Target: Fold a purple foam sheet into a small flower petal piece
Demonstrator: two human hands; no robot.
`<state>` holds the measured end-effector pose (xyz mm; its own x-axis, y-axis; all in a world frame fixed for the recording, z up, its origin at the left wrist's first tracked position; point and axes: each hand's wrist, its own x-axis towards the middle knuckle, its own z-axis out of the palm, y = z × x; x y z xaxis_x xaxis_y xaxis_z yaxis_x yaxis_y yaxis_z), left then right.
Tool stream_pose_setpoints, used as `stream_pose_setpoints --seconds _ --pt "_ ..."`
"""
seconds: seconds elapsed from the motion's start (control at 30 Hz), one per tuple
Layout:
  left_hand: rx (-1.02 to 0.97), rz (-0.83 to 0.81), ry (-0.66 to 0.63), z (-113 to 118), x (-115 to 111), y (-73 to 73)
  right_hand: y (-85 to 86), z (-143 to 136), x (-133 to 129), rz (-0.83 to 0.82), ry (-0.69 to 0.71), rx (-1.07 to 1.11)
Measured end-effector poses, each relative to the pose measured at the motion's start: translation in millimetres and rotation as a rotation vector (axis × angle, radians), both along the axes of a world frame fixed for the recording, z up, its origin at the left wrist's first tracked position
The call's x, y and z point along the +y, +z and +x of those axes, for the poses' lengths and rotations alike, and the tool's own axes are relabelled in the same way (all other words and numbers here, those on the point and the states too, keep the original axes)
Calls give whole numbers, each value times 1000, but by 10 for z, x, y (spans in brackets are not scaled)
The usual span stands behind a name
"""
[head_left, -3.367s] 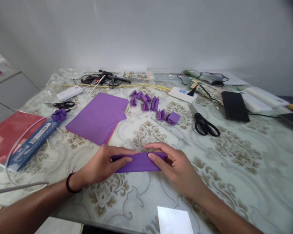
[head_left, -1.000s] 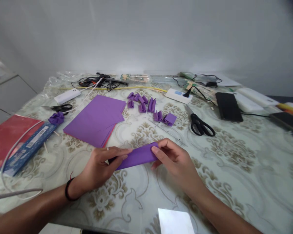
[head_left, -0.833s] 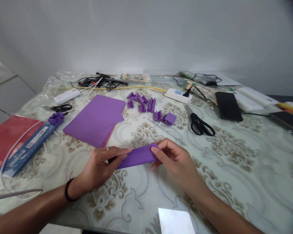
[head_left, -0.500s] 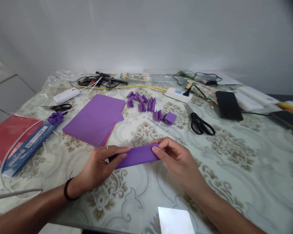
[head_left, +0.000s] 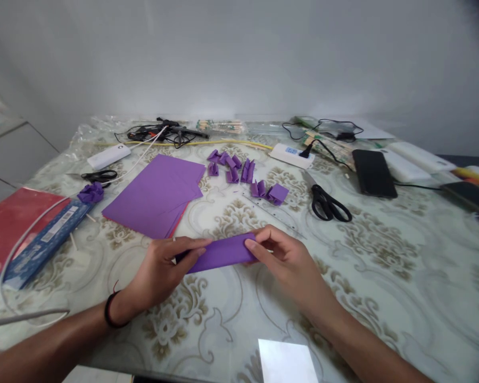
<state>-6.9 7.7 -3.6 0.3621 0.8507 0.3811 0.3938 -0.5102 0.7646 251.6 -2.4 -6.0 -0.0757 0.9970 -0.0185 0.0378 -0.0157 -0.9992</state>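
A folded strip of purple paper [head_left: 225, 252] is held above the table between my two hands. My left hand [head_left: 170, 263] pinches its left end, thumb in front and fingers along the top edge. At the other end my right hand [head_left: 281, 255] grips it, the thumb pressed on the near face and the fingers behind. Beyond them lie several small folded purple paper pieces [head_left: 247, 171]. To the left is a stack of purple paper sheets [head_left: 151, 191], with a red edge showing beneath. A clear ruler [head_left: 273, 214] lies just past my right hand.
Black-handled scissors [head_left: 329, 205] lie at right, near a black phone [head_left: 373, 173] and a white power strip [head_left: 291, 155]. Another pair of scissors [head_left: 99, 176], crumpled purple paper [head_left: 91, 192] and a red-and-blue packet [head_left: 35, 234] are at left. A white cable [head_left: 11, 255] curves over the packet.
The paper strip and my right hand have shifted very slightly left. Both hands keep their hold, and the things on the table stay where they were.
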Motion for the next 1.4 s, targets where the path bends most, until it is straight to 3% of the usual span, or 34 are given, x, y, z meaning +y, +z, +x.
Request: stream_pose_setpoints --seconds 0.17,0.33,0.53,0.8,1.13,1.4 --pt "22 61 21 3 8 11 45 -18 14 -171 54 -10" --pt "36 63 30 -2 14 12 59 -29 9 -219 50 86" --pt "10 39 24 -11 9 11 20 -28 16 -152 -2 186" --pt "-7 -68 32 11 6 54 -61 9 12 -10 -65 122" --pt "-20 -221 -25 20 -6 66 7 -22 -11 33 -103 67" --pt "-14 -250 -58 10 -6 56 20 -52 -28 65 -121 59"
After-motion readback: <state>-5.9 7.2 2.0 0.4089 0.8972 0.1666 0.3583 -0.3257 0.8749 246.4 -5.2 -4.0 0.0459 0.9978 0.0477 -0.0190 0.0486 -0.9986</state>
